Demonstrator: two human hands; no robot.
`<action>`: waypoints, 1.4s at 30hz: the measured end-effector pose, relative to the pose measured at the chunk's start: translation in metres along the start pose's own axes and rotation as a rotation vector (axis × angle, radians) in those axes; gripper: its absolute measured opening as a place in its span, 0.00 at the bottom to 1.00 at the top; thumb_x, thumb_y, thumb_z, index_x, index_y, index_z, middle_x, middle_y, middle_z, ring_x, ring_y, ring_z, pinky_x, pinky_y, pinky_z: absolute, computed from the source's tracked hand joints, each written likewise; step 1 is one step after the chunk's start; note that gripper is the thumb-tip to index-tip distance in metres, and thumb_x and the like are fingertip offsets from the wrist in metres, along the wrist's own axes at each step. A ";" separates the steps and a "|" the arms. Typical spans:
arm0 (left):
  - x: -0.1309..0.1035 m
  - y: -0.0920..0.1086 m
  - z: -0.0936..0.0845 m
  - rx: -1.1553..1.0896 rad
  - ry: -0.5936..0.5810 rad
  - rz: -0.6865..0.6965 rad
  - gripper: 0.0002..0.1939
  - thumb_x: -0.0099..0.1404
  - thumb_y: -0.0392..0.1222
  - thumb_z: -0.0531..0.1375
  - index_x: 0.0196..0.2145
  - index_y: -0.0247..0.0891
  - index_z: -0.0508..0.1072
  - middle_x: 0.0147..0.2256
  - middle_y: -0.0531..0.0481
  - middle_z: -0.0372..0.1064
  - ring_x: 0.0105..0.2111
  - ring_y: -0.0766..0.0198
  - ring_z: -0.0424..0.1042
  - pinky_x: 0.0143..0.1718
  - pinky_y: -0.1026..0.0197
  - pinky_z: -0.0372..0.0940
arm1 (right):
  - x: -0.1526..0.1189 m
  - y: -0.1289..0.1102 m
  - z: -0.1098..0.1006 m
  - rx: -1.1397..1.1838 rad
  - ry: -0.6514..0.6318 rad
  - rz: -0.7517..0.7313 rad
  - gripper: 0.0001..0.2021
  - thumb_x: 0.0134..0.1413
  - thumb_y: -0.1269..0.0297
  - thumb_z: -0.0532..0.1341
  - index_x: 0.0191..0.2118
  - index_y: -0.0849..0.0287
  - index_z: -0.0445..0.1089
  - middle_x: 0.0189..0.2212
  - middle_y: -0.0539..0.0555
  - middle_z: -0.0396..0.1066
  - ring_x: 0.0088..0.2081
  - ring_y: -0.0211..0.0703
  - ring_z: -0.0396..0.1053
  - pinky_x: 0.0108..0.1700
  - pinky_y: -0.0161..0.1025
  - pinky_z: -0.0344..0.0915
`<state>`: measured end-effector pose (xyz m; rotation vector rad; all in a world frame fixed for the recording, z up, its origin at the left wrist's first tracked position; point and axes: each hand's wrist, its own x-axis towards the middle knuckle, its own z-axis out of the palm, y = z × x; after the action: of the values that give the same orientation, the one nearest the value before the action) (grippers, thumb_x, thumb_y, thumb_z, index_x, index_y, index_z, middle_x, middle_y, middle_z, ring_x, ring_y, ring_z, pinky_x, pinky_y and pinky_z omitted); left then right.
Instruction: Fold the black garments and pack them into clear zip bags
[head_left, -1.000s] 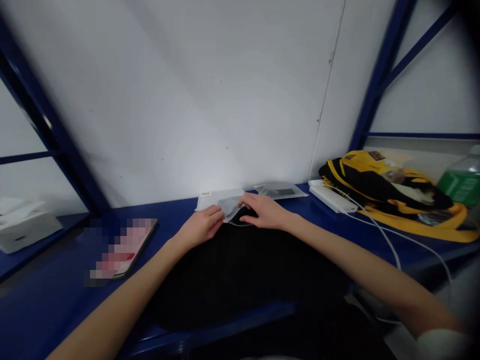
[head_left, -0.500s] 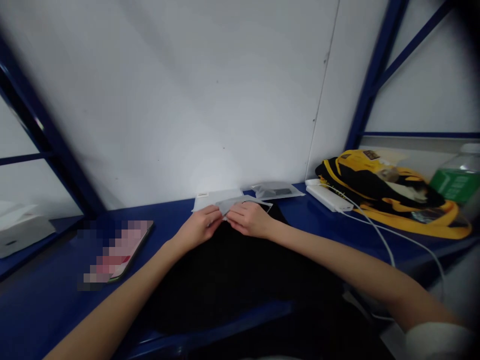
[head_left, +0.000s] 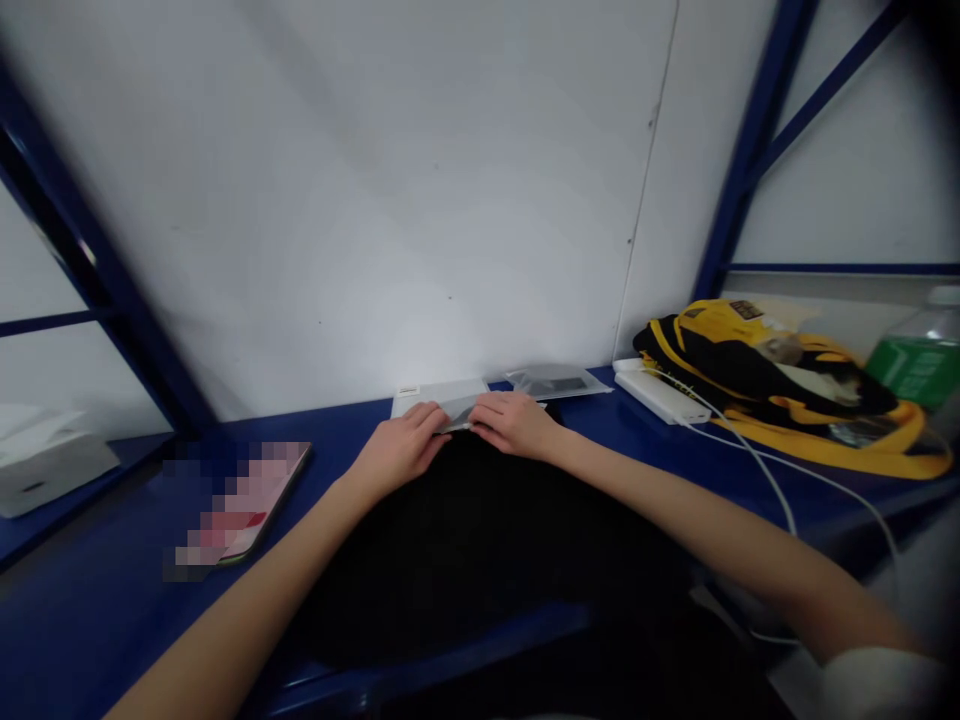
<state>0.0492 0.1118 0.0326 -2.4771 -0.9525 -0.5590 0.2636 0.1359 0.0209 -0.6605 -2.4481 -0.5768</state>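
A translucent plastic bag (head_left: pixel 459 411) lies at the far side of the black area in front of me. My left hand (head_left: pixel 405 443) pinches its near left edge, fingers bent and closed. Close by on the right, my right hand (head_left: pixel 513 424) grips the same near edge with thumb and fingers together. Part of the bag is hidden under the fingers. Just behind it is a flat white packet (head_left: pixel 431 391) with a small label. To the right of that lies a second clear bag (head_left: pixel 556 381) with a dark flat thing inside.
A phone (head_left: pixel 262 495) lies on the blue tabletop (head_left: pixel 330 425) at left. On the right are a white power bank (head_left: pixel 661 397) with cables, a black and yellow bag (head_left: pixel 780 375) and a green-labelled bottle (head_left: pixel 919 350). A white wall (head_left: pixel 450 200) closes off the back.
My hands have drawn slightly apart and moved a little away from me along the bag's near edge. Both still hold it. The view has shifted slightly.
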 end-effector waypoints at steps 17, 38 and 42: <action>-0.002 0.002 0.009 -0.235 -0.078 -0.028 0.12 0.64 0.35 0.46 0.39 0.40 0.67 0.37 0.49 0.64 0.32 0.67 0.68 0.32 0.65 0.63 | 0.006 0.002 0.015 0.107 -0.075 0.273 0.06 0.49 0.67 0.57 0.34 0.60 0.60 0.34 0.55 0.64 0.36 0.43 0.60 0.38 0.39 0.54; -0.006 -0.013 0.008 -0.333 -0.156 -0.053 0.10 0.64 0.36 0.44 0.30 0.38 0.62 0.36 0.50 0.60 0.28 0.70 0.64 0.32 0.67 0.60 | -0.018 0.038 0.019 0.181 -0.344 0.470 0.07 0.45 0.71 0.54 0.20 0.59 0.56 0.17 0.45 0.54 0.21 0.34 0.51 0.26 0.32 0.44; -0.006 -0.012 0.009 -0.270 -0.181 -0.074 0.08 0.65 0.37 0.45 0.31 0.38 0.62 0.36 0.50 0.60 0.28 0.70 0.65 0.31 0.67 0.60 | -0.017 0.034 0.018 0.035 -0.377 0.461 0.07 0.39 0.77 0.52 0.19 0.59 0.58 0.17 0.49 0.58 0.23 0.36 0.54 0.26 0.35 0.43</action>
<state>0.0387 0.1211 0.0250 -2.7809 -1.1053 -0.5243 0.2883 0.1666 0.0064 -1.3730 -2.4988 -0.2390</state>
